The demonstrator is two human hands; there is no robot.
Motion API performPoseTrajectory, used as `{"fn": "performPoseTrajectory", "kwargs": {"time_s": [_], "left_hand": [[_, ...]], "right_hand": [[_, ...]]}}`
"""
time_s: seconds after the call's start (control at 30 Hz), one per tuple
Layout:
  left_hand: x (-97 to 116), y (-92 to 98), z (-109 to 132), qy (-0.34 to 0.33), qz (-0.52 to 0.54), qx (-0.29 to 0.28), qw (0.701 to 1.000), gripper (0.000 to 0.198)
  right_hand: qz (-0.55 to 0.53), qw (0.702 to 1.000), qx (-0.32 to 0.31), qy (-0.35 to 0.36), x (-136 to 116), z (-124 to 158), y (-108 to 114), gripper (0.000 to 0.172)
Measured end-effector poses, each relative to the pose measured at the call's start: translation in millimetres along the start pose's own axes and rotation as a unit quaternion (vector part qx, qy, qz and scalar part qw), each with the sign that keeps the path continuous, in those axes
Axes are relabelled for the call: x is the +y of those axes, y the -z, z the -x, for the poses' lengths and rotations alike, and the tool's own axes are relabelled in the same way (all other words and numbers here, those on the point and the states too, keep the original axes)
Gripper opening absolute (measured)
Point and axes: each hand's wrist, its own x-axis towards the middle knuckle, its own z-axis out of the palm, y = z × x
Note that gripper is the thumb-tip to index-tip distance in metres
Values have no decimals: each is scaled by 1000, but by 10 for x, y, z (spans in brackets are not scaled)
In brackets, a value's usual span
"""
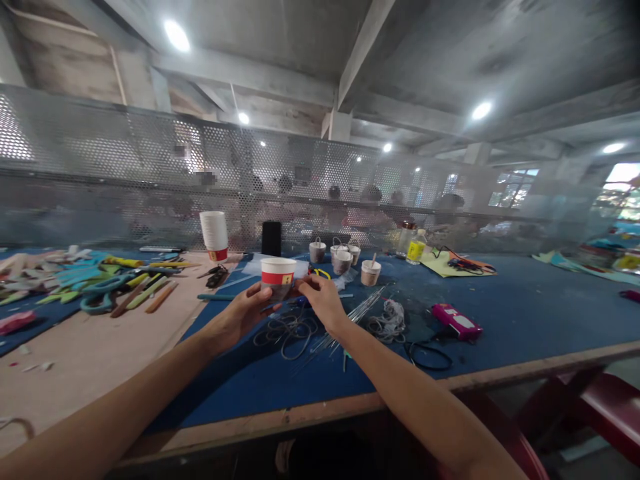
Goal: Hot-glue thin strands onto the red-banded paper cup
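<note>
A white paper cup [278, 271] with a red band and a grey lower part is held above the blue table mat. My left hand [246, 308] grips it from the left and below, thumb against its side. Close by its right side, the fingers of my right hand [320, 301] are pinched together; what they hold, if anything, is hidden. Beneath the hands lie coiled grey cords [290, 332] and a bundle of thin metal wires [345, 327]. Beyond them stand several small grey pots with wire loops [317, 251] and a paper cup with a stick in it [371, 272].
A stack of white cups [214, 233], a black phone [271, 238] and a bottle with a yellow label [416, 248] stand along the back. Scissors [103, 293] and carving tools lie at left. A magenta device [456, 321] rests at right. A perforated metal screen [300, 173] closes the far side.
</note>
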Motion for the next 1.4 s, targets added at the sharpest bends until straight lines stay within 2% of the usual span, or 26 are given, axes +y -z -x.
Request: {"fn": "performPoseTrajectory", "kwargs": {"time_s": [0.53, 0.9, 1.1, 1.3, 1.4], "left_hand": [[1, 20, -6, 8, 11, -15, 1000, 47], [19, 23, 4, 31, 2, -19, 999, 49], [-3, 27, -25, 16, -6, -5, 1000, 42], [-38, 43, -72, -13, -2, 64, 998, 34], [-38, 41, -77, -10, -1, 60, 998, 31]], "right_hand": [[14, 1000, -9, -11, -38, 9, 22, 22], [-75, 996, -38, -29, 57, -62, 8, 17], [-73, 996, -29, -31, 103, -71, 9, 22], [-87, 995, -29, -33, 116, -70, 9, 22], [-73, 996, -33, -27, 96, -53, 14, 25]]}}
